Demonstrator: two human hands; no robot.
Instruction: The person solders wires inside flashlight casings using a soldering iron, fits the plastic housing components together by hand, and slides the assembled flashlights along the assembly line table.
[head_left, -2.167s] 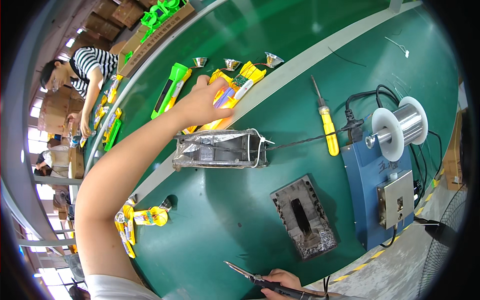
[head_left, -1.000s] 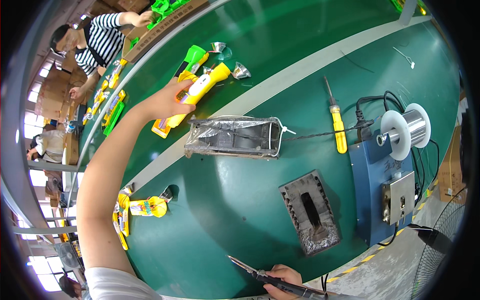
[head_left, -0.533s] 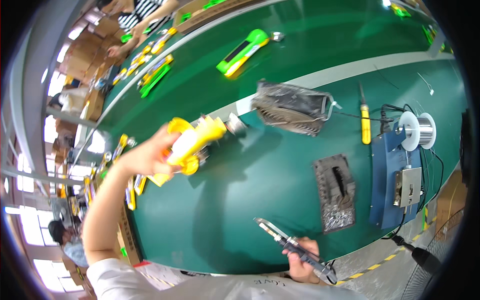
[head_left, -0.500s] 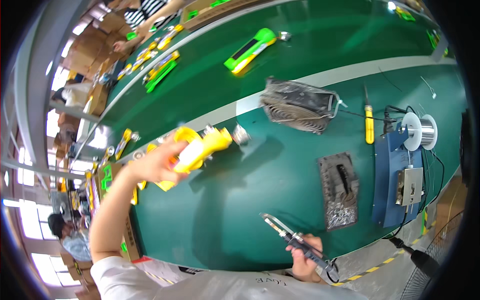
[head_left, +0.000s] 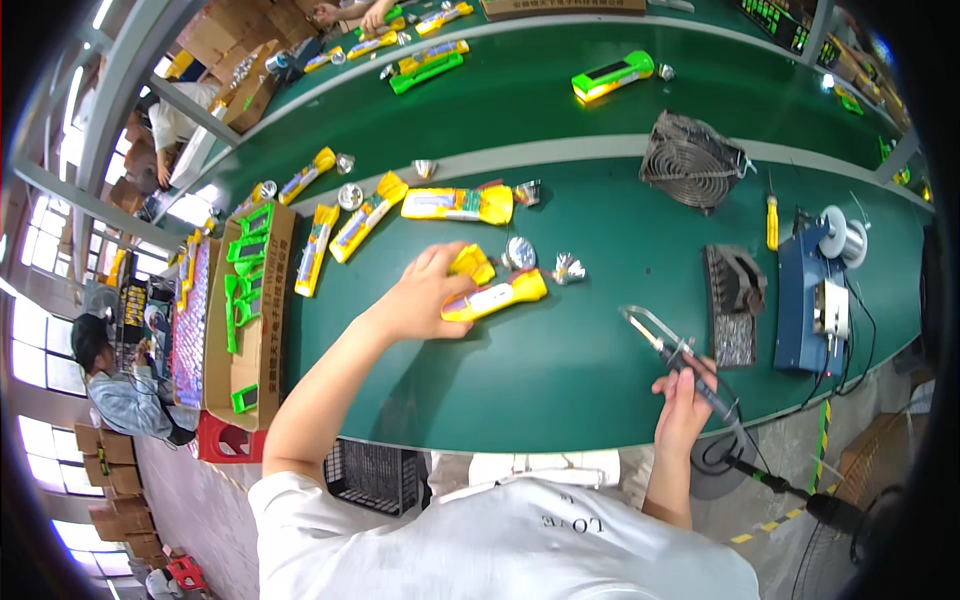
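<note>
An open brown cardboard box (head_left: 262,300) holding green parts sits at the table's left end. Stacked brown cartons (head_left: 228,30) stand beyond the far left.

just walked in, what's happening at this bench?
A person at a green conveyor table presses the left hand on a yellow flashlight body lying flat, silver reflector beside it. The right hand holds a soldering iron, tip raised clear of the flashlight. More yellow bodies lie further back.

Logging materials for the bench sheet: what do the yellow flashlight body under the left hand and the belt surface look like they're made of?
Yellow flashlight body: looks like moulded plastic, glossy, uniform bright colour with soft highlights. Belt surface: looks like smooth green rubber or PVC sheet, faint sheen and window reflections; exact material can't be told.
</note>
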